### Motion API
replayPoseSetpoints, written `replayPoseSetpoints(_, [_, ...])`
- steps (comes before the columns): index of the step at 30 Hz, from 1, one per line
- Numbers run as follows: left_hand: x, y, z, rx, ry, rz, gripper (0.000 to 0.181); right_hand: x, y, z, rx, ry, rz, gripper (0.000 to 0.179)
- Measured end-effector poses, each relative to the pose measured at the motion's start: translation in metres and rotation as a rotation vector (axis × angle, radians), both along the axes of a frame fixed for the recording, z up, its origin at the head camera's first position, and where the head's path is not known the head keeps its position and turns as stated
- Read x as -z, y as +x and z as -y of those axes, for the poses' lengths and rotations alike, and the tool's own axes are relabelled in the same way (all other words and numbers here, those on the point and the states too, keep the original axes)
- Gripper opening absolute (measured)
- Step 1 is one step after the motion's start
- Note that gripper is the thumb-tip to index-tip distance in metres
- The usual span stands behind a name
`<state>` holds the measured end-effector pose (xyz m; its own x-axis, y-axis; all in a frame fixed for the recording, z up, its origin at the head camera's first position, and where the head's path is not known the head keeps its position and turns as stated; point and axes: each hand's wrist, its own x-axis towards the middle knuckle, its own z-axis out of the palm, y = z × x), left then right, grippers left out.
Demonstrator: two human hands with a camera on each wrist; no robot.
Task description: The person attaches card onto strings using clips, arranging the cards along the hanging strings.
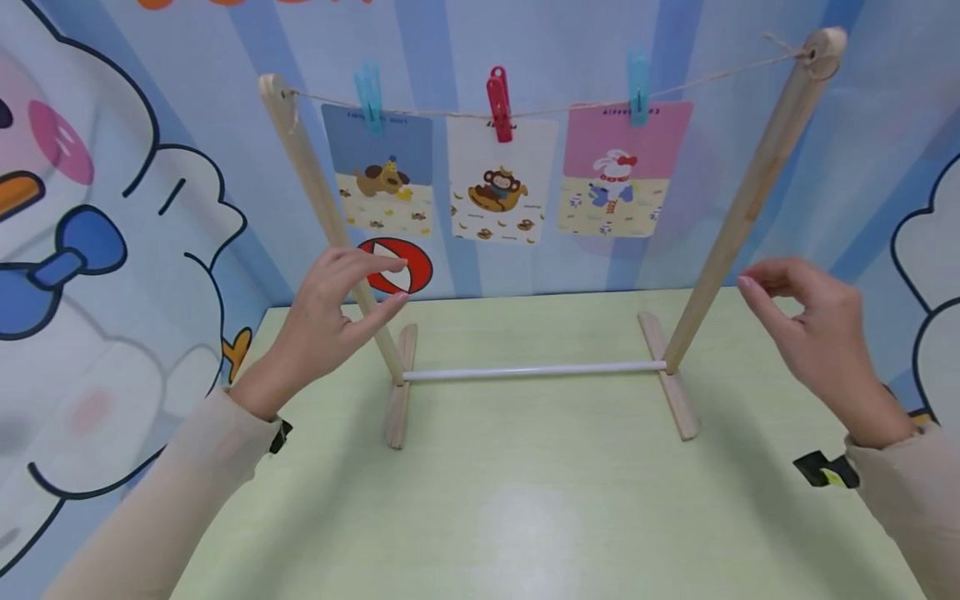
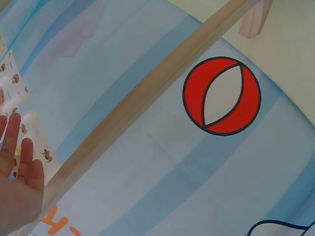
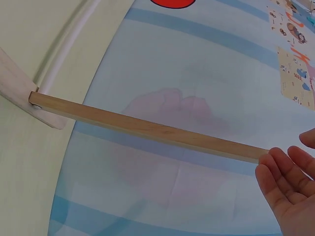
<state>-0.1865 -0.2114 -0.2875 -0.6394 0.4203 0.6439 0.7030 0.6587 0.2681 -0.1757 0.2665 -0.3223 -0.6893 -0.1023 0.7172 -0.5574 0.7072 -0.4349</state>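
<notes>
My left hand (image 1: 318,317) hovers by the left wooden post (image 1: 311,179), thumb and fingers apart with nothing held. On the other side, my right hand (image 1: 821,321) is beside the right wooden post (image 1: 750,208), its fingers loosely bent and empty. Between the post tops runs a thin string (image 1: 712,80). From it hang a dog card (image 1: 378,208) under a blue clothespin (image 1: 368,100), a monkey card (image 1: 498,225) under a red clothespin (image 1: 498,104), and a pink-topped rabbit card (image 1: 611,212) under another blue clothespin (image 1: 638,87).
A white rod (image 1: 525,371) joins the posts low down, above flat wooden feet (image 1: 396,417) on the pale table (image 1: 525,500). Behind stands a blue striped backdrop (image 1: 487,271) with cartoon figures and a printed red-and-white ball (image 1: 422,267).
</notes>
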Motion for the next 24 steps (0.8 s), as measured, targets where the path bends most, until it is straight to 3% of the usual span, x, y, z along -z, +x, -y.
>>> replayPoseSetpoints(11, [0.02, 0.003, 0.022, -0.051, 0.024, 0.059, 0.032, 0.018, 0.001, -0.01, 0.03, -0.052, 0.076, 0.029])
replayPoseSetpoints(24, [0.048, 0.014, 0.051, -0.18, 0.034, 0.155, 0.04, 0.043, 0.005, -0.021, 0.054, -0.066, 0.207, 0.028])
